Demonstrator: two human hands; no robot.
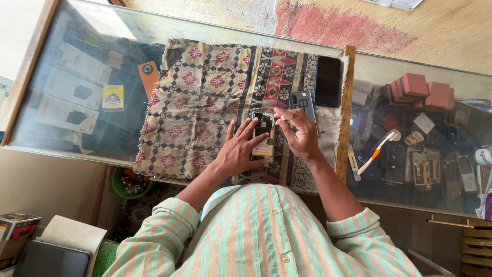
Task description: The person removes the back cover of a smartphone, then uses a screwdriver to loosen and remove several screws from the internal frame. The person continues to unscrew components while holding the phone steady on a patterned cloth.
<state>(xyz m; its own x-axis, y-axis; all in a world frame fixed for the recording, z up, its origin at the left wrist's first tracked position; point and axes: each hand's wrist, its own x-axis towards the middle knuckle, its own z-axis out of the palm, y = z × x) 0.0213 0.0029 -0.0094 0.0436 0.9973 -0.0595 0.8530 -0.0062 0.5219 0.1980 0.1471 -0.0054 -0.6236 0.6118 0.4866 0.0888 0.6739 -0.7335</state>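
An opened phone (264,137) with its back off lies on a patterned cloth (205,97) spread over a glass counter. My left hand (237,151) rests flat on the cloth with its fingers pressing on the phone's left side. My right hand (300,134) hovers at the phone's right side, fingers pinched around a small tool whose tip I cannot make out. A grey back cover (303,102) lies just beyond my right hand. A black phone (328,80) lies face up at the cloth's far right corner.
A wooden strip (345,110) runs along the cloth's right edge. An orange-and-white toothbrush (378,150) lies on the glass to the right. Under the glass (61,128) are phone parts, pink boxes (417,90) and packaged items. An orange phone cover (148,76) sits left of the cloth.
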